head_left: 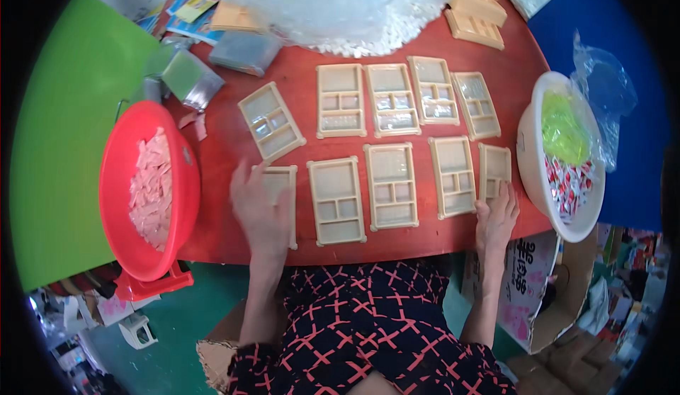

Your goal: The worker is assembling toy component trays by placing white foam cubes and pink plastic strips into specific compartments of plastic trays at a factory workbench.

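A red table (418, 240) fills most of the scene, its curved near edge running just in front of the person's body. At its far side lies a large clear plastic bag (340, 5), with small white pieces gathered at its near edge. On the left stands a deep red basin (185, 189), and on the right a white basin (530, 136). Between the basins, ten cream compartment trays (392, 162) lie in two rows of five, a far row and a near row; the leftmost of the far row sits askew. Each has a larger compartment at the far end and smaller ones toward the person. More cream pieces form a stack (476, 28) at the far right. The left hand (261, 200) is over the leftmost tray of the near row, covering part of it, with its fingers loosely bent. The right hand (498, 218) is at the near end of the rightmost near tray (494, 158), thumb to the left and fingers to the right, partly open and touching it. The left hand is blurred, so I cannot tell whether it has hold of anything, nor how firmly the right one grips. Toward the far left lies a green packet with silvery sides (193, 80). In the white basin, a yellow-green bag (564, 129) lies beyond small red-and-white packets (569, 189); pink strips (151, 196) lie in the red one.
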`<state>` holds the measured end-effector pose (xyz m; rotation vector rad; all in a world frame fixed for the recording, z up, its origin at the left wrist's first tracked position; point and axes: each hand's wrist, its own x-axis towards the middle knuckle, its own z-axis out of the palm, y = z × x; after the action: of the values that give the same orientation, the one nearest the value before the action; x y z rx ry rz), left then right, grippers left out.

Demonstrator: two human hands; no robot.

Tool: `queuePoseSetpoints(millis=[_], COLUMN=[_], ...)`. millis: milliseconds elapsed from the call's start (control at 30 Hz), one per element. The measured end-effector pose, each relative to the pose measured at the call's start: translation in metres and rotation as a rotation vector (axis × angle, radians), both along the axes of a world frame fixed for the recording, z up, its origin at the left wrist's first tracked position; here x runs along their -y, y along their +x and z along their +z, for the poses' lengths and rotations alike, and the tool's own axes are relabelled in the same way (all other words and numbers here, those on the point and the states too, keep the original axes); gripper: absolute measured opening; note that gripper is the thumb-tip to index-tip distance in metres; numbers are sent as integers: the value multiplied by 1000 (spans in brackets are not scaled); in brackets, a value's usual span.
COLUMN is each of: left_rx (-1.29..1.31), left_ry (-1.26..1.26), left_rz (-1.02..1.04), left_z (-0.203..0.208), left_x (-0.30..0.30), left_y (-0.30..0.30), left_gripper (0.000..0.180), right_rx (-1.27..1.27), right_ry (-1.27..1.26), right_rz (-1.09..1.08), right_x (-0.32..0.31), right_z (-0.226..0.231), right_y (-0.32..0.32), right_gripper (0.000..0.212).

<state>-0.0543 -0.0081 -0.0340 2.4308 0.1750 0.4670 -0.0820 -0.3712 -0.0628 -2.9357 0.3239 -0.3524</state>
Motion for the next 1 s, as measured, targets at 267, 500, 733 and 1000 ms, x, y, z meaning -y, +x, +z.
queuePoseSetpoints(millis=[267, 500, 733, 1000], left_rx=[-137, 177, 446, -274], left_ry=[456, 294, 23, 145], left_rz=[-201, -371, -522, 267], left_z=[-15, 9, 87, 54], left_x=[8, 1, 34, 74], left_y=[96, 115, 236, 349], left_gripper=[36, 35, 29, 54], right_rx=[154, 428, -69, 20], right_ry=[168, 115, -550, 24], right_rz=[251, 733, 972, 1007], right_x=[-23, -109, -132, -104], right_z=[41, 124, 84, 74], right_y=[53, 218, 372, 335], right_gripper=[52, 78, 55, 79])
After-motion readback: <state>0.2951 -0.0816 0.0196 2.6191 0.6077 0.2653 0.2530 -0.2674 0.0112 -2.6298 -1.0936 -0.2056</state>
